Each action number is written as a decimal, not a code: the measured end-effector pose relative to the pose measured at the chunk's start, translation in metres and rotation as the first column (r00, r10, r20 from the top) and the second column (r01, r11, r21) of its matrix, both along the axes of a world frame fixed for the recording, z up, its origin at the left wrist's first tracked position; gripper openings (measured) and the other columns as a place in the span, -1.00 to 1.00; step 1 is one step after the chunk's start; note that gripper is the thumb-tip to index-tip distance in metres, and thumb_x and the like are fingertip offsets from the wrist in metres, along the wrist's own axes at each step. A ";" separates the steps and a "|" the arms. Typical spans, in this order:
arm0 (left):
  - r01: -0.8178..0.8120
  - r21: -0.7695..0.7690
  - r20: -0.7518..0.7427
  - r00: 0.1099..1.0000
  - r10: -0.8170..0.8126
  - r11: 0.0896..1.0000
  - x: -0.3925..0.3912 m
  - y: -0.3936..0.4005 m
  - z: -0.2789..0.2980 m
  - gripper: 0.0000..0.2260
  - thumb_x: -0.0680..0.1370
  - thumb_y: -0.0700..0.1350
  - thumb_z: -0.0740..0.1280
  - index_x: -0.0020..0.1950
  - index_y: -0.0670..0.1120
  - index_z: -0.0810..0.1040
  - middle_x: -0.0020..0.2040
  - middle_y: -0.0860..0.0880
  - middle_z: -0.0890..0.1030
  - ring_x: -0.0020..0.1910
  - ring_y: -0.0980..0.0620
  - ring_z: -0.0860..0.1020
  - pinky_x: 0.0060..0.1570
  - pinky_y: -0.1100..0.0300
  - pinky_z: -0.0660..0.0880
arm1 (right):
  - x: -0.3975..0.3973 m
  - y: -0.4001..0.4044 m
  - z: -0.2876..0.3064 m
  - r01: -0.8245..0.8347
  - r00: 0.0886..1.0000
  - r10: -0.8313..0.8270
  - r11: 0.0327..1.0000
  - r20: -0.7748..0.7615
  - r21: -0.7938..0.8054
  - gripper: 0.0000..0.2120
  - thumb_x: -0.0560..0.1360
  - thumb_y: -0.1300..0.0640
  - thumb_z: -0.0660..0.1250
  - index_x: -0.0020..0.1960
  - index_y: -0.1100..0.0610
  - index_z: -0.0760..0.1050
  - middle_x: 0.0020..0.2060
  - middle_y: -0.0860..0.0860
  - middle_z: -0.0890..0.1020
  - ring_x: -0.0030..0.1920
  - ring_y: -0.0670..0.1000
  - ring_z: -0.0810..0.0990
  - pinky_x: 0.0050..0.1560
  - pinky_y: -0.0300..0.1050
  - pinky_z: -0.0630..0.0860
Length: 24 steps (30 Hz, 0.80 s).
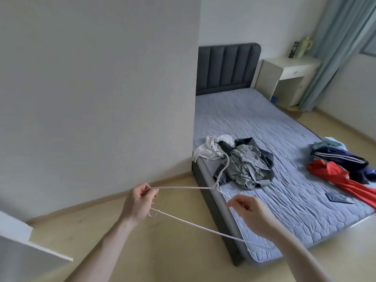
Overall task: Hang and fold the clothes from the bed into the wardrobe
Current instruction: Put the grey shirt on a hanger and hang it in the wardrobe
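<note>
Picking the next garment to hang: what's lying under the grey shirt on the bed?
The grey shirt tops a heap; a dark garment shows beneath, a white garment beside it. Anything deeper is covered.

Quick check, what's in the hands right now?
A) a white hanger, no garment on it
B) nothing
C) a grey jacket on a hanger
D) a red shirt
A: the left hand pinches one end of the bare white hanger and the right hand is at its other arm, while the grey clothes pile and the red garment lie on the bed.
</note>
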State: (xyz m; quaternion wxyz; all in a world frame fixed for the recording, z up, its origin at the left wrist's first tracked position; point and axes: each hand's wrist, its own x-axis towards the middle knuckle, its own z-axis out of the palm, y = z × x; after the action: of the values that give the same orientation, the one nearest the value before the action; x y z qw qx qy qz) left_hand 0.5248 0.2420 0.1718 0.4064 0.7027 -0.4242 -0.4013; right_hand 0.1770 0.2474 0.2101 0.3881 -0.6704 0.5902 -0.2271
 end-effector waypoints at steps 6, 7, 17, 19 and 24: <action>0.056 0.052 0.073 0.996 -0.060 0.997 -0.056 -0.070 -0.022 -0.94 0.54 -0.09 0.47 -0.01 0.00 0.64 -0.05 0.14 0.68 -0.14 0.21 0.63 -0.15 0.34 0.45 | -0.071 -0.049 -0.019 0.175 0.975 -0.173 0.985 0.137 0.002 -0.75 0.63 0.22 0.34 -0.16 0.05 0.69 -0.56 -0.07 0.39 -0.54 -0.15 0.20 -0.49 -0.30 0.11; 0.078 0.076 0.079 0.993 -0.084 0.994 -0.065 -0.084 -0.031 -0.87 0.53 -0.10 0.48 0.06 0.01 0.61 0.05 0.14 0.66 -0.06 0.23 0.63 -0.10 0.35 0.45 | -0.082 -0.059 -0.023 0.192 0.971 -0.190 0.981 0.143 -0.003 -0.75 0.63 0.20 0.35 -0.16 0.03 0.69 -0.55 -0.07 0.39 -0.54 -0.14 0.21 -0.50 -0.30 0.11; 0.298 0.283 0.105 0.935 -0.339 0.912 -0.168 -0.239 -0.111 -0.77 0.51 -0.17 0.46 0.14 -0.02 0.55 0.26 -0.08 0.49 0.12 -0.08 0.55 0.06 0.17 0.47 | -0.158 -0.210 -0.075 0.325 0.942 -0.318 0.944 0.108 -0.052 -0.77 0.61 0.13 0.39 -0.21 -0.05 0.66 -0.52 -0.05 0.48 -0.52 -0.16 0.30 -0.47 -0.28 0.18; 0.352 0.319 0.130 0.903 -0.409 0.880 -0.191 -0.283 -0.130 -0.79 0.54 -0.15 0.42 0.15 0.02 0.55 0.25 -0.02 0.45 0.13 0.00 0.53 -0.07 0.28 0.38 | -0.170 -0.255 -0.088 0.365 0.929 -0.362 0.930 0.075 -0.040 -0.78 0.61 0.14 0.39 -0.21 -0.01 0.67 -0.53 -0.05 0.47 -0.53 -0.15 0.31 -0.48 -0.30 0.20; 0.463 0.420 0.274 0.755 -0.596 0.780 -0.247 -0.405 -0.173 -0.76 0.52 0.01 0.37 0.19 0.11 0.57 0.20 0.11 0.47 -0.03 0.15 0.53 -0.14 0.30 0.39 | -0.199 -0.372 -0.129 0.460 0.888 -0.460 0.888 0.003 0.023 -0.78 0.63 0.07 0.37 -0.19 0.00 0.65 -0.53 -0.05 0.50 -0.56 -0.14 0.34 -0.51 -0.30 0.24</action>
State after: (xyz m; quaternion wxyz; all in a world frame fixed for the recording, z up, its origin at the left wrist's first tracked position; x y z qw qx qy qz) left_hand 0.2778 -0.1627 -0.0010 0.0583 0.6737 -0.6078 -0.4162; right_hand -0.0222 -0.1247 0.0814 0.3330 -0.5064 0.7329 -0.3090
